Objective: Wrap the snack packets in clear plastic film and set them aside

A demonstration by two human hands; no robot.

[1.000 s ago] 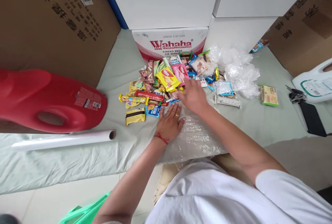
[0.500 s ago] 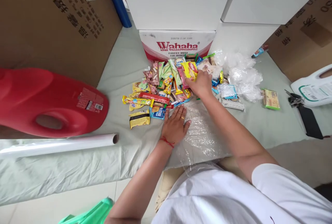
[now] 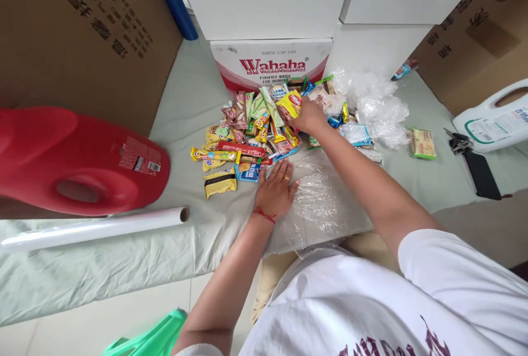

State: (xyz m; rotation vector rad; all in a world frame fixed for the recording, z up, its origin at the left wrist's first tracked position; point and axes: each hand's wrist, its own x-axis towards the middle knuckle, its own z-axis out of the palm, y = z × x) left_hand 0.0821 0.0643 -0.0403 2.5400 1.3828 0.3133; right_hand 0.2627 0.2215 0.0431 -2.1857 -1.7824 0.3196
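Note:
My left hand (image 3: pixel 274 191) lies flat, fingers spread, at the near edge of a heap of wrapped snacks (image 3: pixel 247 111). Beneath and beside it spreads a sheet of clear plastic film (image 3: pixel 317 191). My right hand (image 3: pixel 310 116) reaches into the heap, its fingers closed at the right side of a yellow snack packet (image 3: pixel 290 104) with a red logo; part of the grip is hidden. Closest to my left fingertips are a blue packet (image 3: pixel 247 171) and a long red wrapper (image 3: pixel 241 149).
Behind the heap stands a Wahaba-style white and red carton (image 3: pixel 272 59). Crumpled clear plastic (image 3: pixel 379 108) lies right of it. A red jug (image 3: pixel 94 163) and a film roll (image 3: pixel 99 228) are at left; a small packet (image 3: pixel 422 143), a black phone-like object (image 3: pixel 480 174) and a white jug (image 3: pixel 495 116) at right.
The whole view has shifted slightly. My right hand has moved a little within the heap, beside the yellow packet, which now sits more tilted. My left hand stays flat on the film.

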